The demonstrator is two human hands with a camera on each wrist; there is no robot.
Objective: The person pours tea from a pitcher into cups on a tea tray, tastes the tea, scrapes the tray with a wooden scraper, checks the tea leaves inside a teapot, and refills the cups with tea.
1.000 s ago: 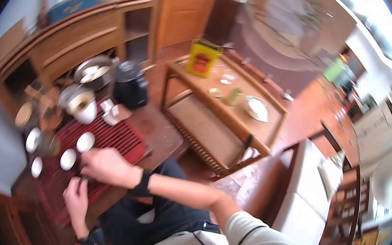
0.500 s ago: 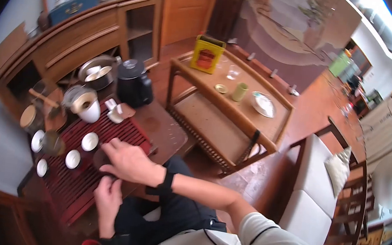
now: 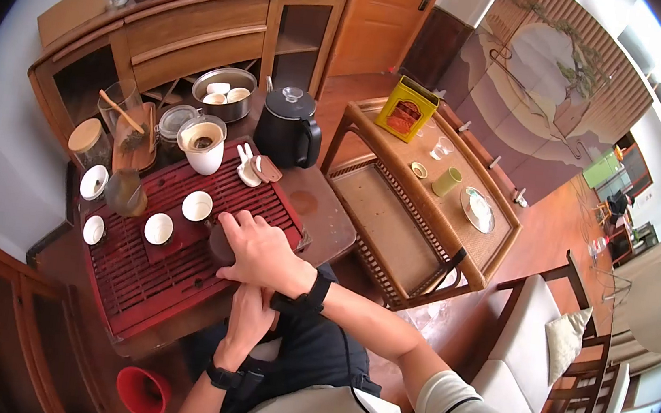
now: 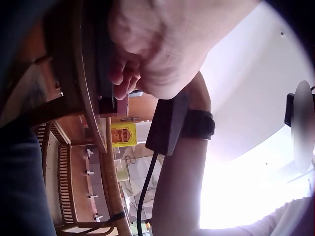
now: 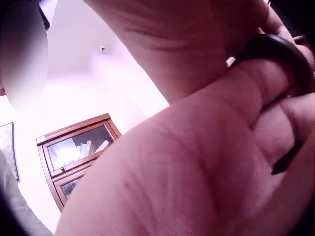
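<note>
In the head view the right hand point(image 3: 268, 256) spreads over a dark round vessel point(image 3: 220, 248) at the near edge of a red slatted tray point(image 3: 128, 302), fingers and thumb around it. Under the right wrist is the left hand point(image 3: 249, 320), its fingers curled; what it holds is hidden there. The left wrist view shows the left hand point(image 4: 152, 54) with bent fingertips. In the right wrist view fingers wrap a dark ring-shaped part point(image 5: 278, 46), seemingly the vessel's handle. White cups point(image 3: 197, 206) stand beyond, beside a glass pitcher point(image 3: 126, 196).
A black kettle point(image 3: 289, 128), a white lidless pot with a filter point(image 3: 205, 147) and a metal bowl point(image 3: 223, 96) stand behind the tray. To the right is a wooden cart point(image 3: 380, 237) with a yellow tin point(image 3: 408, 111). A red bin point(image 3: 142, 394) is below the tray.
The head view has turned, so the scene sits further right and down. The left hand, earlier beside the right hand at the vessel, is now partly under the right wrist.
</note>
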